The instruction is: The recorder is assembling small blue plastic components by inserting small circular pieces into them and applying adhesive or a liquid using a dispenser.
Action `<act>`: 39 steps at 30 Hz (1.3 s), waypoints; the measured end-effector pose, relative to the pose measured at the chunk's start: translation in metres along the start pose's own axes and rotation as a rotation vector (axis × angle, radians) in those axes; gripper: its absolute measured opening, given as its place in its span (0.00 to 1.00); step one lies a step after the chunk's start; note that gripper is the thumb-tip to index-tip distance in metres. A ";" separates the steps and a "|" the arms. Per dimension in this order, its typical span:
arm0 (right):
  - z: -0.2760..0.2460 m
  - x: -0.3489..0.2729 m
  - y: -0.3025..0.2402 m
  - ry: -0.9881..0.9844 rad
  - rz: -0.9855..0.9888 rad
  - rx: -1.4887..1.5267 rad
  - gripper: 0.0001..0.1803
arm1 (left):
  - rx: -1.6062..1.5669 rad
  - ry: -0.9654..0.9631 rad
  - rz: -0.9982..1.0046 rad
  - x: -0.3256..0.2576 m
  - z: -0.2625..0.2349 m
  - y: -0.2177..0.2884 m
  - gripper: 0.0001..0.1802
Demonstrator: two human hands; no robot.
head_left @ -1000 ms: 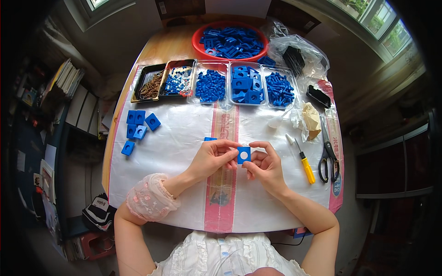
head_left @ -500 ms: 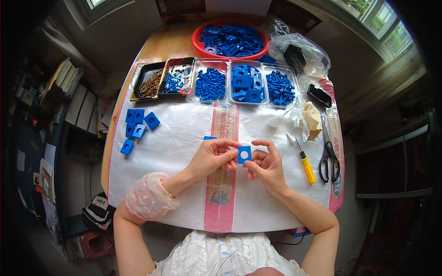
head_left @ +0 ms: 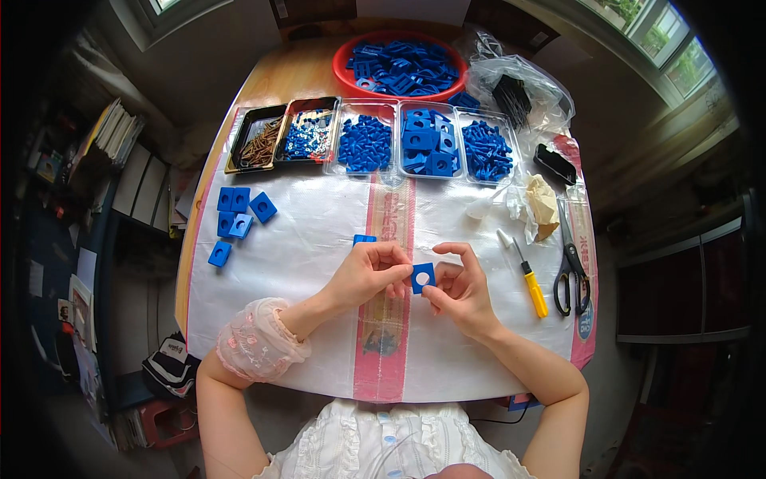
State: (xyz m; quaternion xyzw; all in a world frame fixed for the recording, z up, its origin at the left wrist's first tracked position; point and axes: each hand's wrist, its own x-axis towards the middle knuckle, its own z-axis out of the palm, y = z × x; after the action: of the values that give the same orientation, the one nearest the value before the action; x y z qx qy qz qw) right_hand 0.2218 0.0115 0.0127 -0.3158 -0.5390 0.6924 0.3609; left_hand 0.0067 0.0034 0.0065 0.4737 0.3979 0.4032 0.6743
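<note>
Between both hands, above the middle of the covered table, is a small blue square block (head_left: 416, 286) with a round hole through which pale background shows. My left hand (head_left: 373, 274) pinches its left edge with thumb and fingertips. On its right side, the thumb and fingers of my right hand (head_left: 458, 289) grip it, with the index finger raised off it. Another blue piece (head_left: 364, 239) lies just beyond my left hand, partly hidden by it. Several similar blue blocks (head_left: 240, 225) with round holes lie in a loose group on the left.
Across the back stand trays of screws (head_left: 263, 148), small mixed parts (head_left: 306, 144), blue pegs (head_left: 365, 145), blue blocks (head_left: 428, 142) and more pegs (head_left: 487, 152). Behind them is a red basin (head_left: 341, 72) of blue parts. A yellow-handled screwdriver (head_left: 535, 294) and black scissors (head_left: 570, 271) lie right.
The blue block has tilted and dropped slightly toward me between my fingers. Both hands have otherwise stayed almost in place.
</note>
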 end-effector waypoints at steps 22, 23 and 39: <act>-0.007 0.003 -0.001 0.014 0.066 0.075 0.26 | -0.001 -0.012 -0.071 0.002 0.002 0.004 0.07; -0.007 0.003 -0.001 0.017 0.067 0.080 0.26 | -0.008 -0.011 -0.074 0.002 0.002 0.005 0.07; -0.015 0.006 0.000 0.059 0.114 0.230 0.26 | -0.011 -0.010 -0.065 0.004 0.000 -0.002 0.20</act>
State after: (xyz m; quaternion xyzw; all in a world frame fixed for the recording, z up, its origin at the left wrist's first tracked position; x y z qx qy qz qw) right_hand 0.2313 0.0243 0.0088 -0.3226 -0.4264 0.7595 0.3705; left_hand 0.0087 0.0066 0.0038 0.4588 0.4075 0.3811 0.6916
